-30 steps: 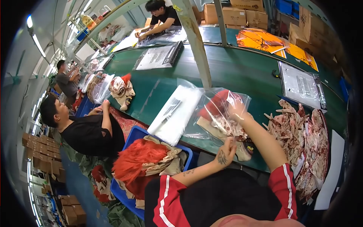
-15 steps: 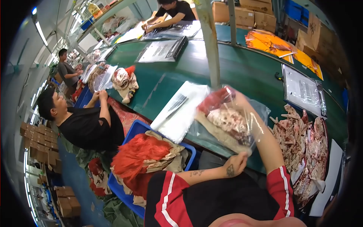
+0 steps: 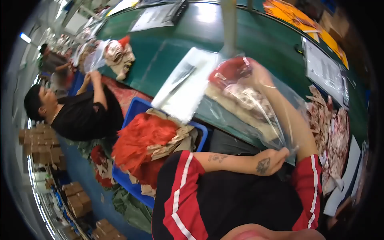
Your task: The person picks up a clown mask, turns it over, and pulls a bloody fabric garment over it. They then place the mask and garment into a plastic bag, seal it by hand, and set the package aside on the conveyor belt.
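Observation:
A clear plastic bag [image 3: 276, 102] surrounds a pale latex mask [image 3: 248, 96] with red hair, above the front edge of the green table. My left hand [image 3: 273, 161], on the tattooed arm, is closed in a pinch on the bag's near edge. My right arm reaches into the bag along the mask's side. At the red hair, my right hand [image 3: 256, 69] is blurred behind the plastic, its fingers hidden. Left of the bag lies a stack of white sheets [image 3: 176, 96] with a dark narrow item on top. Below it, a blue bin [image 3: 131, 114] holds red-haired masks [image 3: 146, 134].
Another mask [image 3: 119, 58] lies on the green table [image 3: 160, 60] beside a co-worker [image 3: 84, 112] in black. A post [image 3: 229, 28] rises from the table. Mottled latex pieces [image 3: 330, 136] are piled at right, near a packed flat bag [image 3: 324, 74] and orange sheets [image 3: 294, 18].
My left hand has moved right and drawn the bag's edge nearer my right sleeve, so the plastic covers more of my right arm. The whole view has shifted downward.

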`<move>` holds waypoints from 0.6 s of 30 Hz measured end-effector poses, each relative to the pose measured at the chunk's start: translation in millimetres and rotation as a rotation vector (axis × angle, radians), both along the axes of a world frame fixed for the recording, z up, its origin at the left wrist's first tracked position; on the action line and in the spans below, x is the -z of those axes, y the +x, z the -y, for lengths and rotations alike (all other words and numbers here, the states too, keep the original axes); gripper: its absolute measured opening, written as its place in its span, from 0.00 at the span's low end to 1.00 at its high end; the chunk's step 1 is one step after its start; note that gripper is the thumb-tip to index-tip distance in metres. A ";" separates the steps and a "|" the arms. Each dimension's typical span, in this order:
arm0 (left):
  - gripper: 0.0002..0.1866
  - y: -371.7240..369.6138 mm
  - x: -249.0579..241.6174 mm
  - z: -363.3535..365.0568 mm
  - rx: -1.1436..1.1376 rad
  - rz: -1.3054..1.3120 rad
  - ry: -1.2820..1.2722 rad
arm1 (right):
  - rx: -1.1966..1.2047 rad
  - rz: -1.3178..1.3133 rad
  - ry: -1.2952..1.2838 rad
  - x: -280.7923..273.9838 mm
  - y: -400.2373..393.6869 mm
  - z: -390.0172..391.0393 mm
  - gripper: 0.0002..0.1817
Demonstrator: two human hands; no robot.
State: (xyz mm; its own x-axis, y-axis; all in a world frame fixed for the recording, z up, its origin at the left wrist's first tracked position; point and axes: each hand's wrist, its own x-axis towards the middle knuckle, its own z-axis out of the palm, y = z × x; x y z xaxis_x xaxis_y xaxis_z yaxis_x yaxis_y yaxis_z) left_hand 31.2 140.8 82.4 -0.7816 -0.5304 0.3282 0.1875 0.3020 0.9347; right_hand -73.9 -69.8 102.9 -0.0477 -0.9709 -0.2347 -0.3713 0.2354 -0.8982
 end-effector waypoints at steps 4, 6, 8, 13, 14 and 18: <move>0.07 0.6 -6.6 -1.6 0.134 0.082 0.023 | -0.185 -0.061 -0.147 30.4 -15.0 1.3 0.36; 0.07 5.3 -12.3 2.2 0.151 0.116 0.036 | -0.209 0.107 -0.129 55.8 -15.6 11.1 0.35; 0.06 5.3 -24.9 14.6 0.309 0.004 -0.046 | -0.114 0.165 -0.108 70.3 -9.4 14.3 0.31; 0.06 -11.8 -62.5 83.8 -0.018 -0.276 -0.369 | -0.159 0.031 -0.042 43.0 4.8 8.6 0.30; 0.08 -21.4 -63.4 106.2 -0.166 -0.297 -0.415 | -0.228 -0.065 -0.010 31.8 5.8 2.2 0.31; 0.23 -40.5 -28.1 187.0 -0.344 0.028 -0.737 | -0.316 -0.183 -0.097 32.4 -22.0 -5.4 0.32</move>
